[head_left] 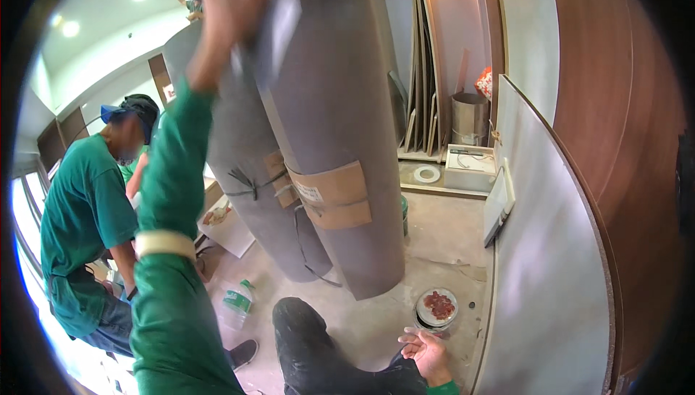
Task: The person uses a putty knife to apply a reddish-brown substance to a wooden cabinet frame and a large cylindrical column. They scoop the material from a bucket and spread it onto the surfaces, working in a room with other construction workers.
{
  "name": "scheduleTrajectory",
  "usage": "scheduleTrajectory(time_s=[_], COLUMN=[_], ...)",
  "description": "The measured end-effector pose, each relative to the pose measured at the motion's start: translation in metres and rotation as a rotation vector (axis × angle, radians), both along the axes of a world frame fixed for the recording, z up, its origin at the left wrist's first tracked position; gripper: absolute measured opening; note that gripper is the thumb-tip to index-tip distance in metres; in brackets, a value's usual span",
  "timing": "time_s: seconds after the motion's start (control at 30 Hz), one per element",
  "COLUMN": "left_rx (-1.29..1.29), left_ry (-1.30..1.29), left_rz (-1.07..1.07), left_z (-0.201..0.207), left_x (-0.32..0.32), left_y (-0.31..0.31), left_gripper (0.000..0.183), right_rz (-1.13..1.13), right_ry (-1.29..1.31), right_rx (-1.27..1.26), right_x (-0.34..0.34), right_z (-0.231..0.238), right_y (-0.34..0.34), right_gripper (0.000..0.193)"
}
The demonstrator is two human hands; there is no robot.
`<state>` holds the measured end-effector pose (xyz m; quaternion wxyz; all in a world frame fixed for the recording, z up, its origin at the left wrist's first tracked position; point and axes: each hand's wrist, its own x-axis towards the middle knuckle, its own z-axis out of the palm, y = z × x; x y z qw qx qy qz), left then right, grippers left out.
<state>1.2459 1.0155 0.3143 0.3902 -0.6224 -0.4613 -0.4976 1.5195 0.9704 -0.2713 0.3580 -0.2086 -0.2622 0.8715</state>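
My left hand (pixel 239 4) is raised high at the upper left, smeared by motion. It is against the upper part of two tall grey-brown rolls of sheet material (pixel 340 105); a blurred pale patch shows beside it, and I cannot make out what it grips. A cream band (pixel 165 244), like a roll of tape, circles my green left sleeve. Black cord and a cardboard piece (pixel 333 196) wrap the standing rolls. Low on the right, my right hand (pixel 427 355) lies open with fingers apart, just below a round container (pixel 427 325) with reddish-brown stuff on its whitish top.
A person in a green shirt (pixel 87 214) bends at the left. On the floor lies a plastic bottle (pixel 237 301). A pale panel (pixel 550 250) stands along the right. Boards (pixel 422 69), a metal cylinder (pixel 470 116) and a tape roll (pixel 426 174) are at the back.
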Motion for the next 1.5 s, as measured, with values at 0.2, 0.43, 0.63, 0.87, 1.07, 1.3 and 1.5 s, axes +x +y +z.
scheduleTrajectory(time_s=[0.2,0.43,0.63,0.87,1.07,1.3,1.5], left_rx=[-0.985,-0.746,-0.935,-1.422,-1.116,-1.103,-1.167], left_ry=[-0.854,-1.826,-1.977,-1.342,-1.682,-1.406,-1.506], left_rz=[-0.265,-0.37,-0.599,-0.845,-0.621,-0.551,-0.643], left_z=[-0.354,-0.556,-0.549,-0.544,-0.539,-0.547,-0.539], left_x=[0.025,0.043,0.033,-0.01,-0.045,-0.042,-0.039], left_y=[0.029,0.026,0.014,0.013,0.011,0.008,0.005], left_gripper=[0.027,0.029,0.024,0.021,0.024,0.021,0.012], right_rz=[0.035,-0.498,-0.589,-0.533,-0.572,-0.501,-0.488], right_ry=[-0.057,-0.531,-0.659,-0.653,-0.49,-0.368,-0.338], right_rx=[0.389,0.413,0.358,0.338,0.18,0.143,0.035], right_x=[-0.064,-0.106,-0.098,-0.095,-0.084,-0.087,-0.103], right_z=[0.057,0.029,0.003,0.011,0.019,0.023,0.05], right_y=[-0.013,-0.018,0.003,0.029,0.039,0.048,0.052], right_gripper=[0.053,0.022,0.025,0.028,0.024,0.025,0.03])
